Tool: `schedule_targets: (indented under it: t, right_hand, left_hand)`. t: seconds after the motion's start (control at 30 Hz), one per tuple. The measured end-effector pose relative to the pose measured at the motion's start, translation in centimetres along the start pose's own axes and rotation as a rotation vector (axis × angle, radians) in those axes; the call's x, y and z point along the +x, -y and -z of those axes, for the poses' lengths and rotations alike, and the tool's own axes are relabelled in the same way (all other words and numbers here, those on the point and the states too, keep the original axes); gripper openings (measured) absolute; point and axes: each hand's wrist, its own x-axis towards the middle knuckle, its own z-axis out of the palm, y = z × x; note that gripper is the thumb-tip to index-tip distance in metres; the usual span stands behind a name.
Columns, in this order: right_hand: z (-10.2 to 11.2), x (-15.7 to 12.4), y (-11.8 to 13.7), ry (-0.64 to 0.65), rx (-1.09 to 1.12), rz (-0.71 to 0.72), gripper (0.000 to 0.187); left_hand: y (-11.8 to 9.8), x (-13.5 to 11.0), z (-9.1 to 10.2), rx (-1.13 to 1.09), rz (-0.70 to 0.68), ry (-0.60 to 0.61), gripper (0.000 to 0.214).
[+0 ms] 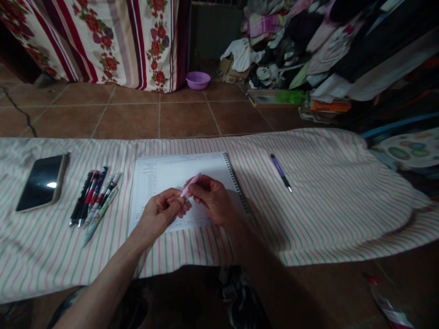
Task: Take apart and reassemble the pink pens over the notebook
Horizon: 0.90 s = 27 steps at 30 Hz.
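Note:
A pink pen (190, 184) is held at a slant between my two hands, above a spiral-bound notebook (171, 171). My left hand (166, 209) pinches its lower end with thumb and fingers. Higher up the barrel, my right hand (211, 195) grips it with closed fingers. Under the hands the notebook lies open at a mostly white page with printed lines along its left side and foot. A purple and black pen (281, 172) rests on the striped cloth to the right of the notebook.
Several pens (94, 196) lie bunched left of the notebook, with a phone (41, 183) farther left. Striped cloth (325, 196) covers the surface. Beyond it, a purple basin (198, 81) stands on the tiled floor near a floral curtain (103, 41). Heaped clothes (267, 25) fill the back right.

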Motion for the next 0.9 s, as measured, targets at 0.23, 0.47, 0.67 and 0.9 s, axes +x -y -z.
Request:
schedule_targets:
  t: [0.23, 0.47, 0.67, 0.9]
  right_hand:
    - [0.21, -0.26, 0.11, 0.078, 0.08, -0.006, 0.027]
    - [0.45, -0.23, 0.37, 0.118, 0.05, -0.029, 0.016]
    - [0.11, -0.02, 0.18, 0.026, -0.001, 0.005, 0.021]
    - [0.39, -0.22, 0.19, 0.101, 0.039, -0.039, 0.03]
  left_hand:
    - [-0.31, -0.11, -0.16, 0.012, 0.021, -0.017, 0.026]
    - [-0.58, -0.28, -0.29, 0.033, 0.04, -0.016, 0.027]
    - [-0.22, -0.13, -0.18, 0.033, 0.029, 0.007, 0.026]
    - [-0.75, -0.23, -0.23, 0.018, 0.037, -0.013, 0.026]
